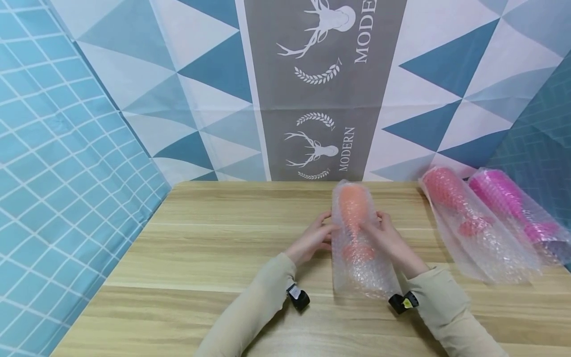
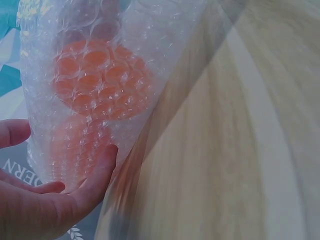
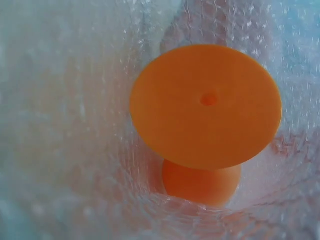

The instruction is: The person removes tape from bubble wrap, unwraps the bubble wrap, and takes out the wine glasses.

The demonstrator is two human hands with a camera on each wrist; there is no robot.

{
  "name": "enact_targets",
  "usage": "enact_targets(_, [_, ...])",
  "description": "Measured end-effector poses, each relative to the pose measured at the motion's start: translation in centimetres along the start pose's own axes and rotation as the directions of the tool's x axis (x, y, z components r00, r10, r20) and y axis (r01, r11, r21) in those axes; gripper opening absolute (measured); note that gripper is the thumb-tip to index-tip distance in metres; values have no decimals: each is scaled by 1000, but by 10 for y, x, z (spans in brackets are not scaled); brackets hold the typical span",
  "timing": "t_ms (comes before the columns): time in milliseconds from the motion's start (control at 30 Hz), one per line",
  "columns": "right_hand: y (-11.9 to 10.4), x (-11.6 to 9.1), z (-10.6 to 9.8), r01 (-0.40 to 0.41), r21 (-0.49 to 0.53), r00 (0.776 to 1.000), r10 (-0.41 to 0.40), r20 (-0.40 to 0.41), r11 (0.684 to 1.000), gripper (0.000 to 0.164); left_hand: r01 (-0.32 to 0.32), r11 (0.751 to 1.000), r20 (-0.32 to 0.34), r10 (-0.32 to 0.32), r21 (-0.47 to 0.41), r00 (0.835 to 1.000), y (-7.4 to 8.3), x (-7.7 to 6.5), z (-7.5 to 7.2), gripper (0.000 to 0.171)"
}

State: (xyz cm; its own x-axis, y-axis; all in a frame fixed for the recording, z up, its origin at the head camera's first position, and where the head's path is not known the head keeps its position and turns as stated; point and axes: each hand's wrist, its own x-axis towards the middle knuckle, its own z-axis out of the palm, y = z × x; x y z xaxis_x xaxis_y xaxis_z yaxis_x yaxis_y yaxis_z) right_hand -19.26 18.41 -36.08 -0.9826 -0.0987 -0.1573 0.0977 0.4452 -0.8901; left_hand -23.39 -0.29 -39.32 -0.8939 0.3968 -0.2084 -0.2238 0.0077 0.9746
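Observation:
An orange goblet-shaped item (image 1: 354,201) with a narrow stem sits inside a clear bubble-wrap sleeve (image 1: 367,282). My left hand (image 1: 314,238) holds the sleeve's left side, its thumb on the front. From the right, my right hand (image 1: 389,240) grips the same sleeve, with some fingers hidden behind it. In the left wrist view, the curved fingers and thumb of the left hand (image 2: 55,202) lie about the wrapped item. The right wrist view looks into the sleeve at the item's flat round orange base (image 3: 205,132), which has a small central hole; the right hand is not visible there.
On the right of the wooden table (image 1: 187,248) lie a red item (image 1: 446,188) and a magenta item (image 1: 499,191), each in bubble wrap and of similar shape. A patterned cloth backdrop (image 1: 312,99) stands behind the table's far edge.

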Motion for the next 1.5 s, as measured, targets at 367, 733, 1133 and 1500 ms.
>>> enact_targets(367, [-4, 0, 12, 52, 118, 997, -59, 57, 992, 71, -49, 998, -11, 49, 36, 999, 5, -15, -12, 60])
enact_targets(733, [-7, -3, 19, 83, 151, 986, -104, 133, 985, 68, -42, 998, -16, 42, 57, 999, 0, -21, -27, 61])
enact_targets(1133, [-6, -11, 27, 104, 105, 981, -119, 153, 989, 73, -33, 999, 5, 32, 36, 999, -6, -40, -37, 60])
enact_targets(1500, [-8, -18, 39, 110, 107, 983, -124, 135, 988, 74, -40, 999, 46, 39, 9, 998, -9, -61, -45, 58])
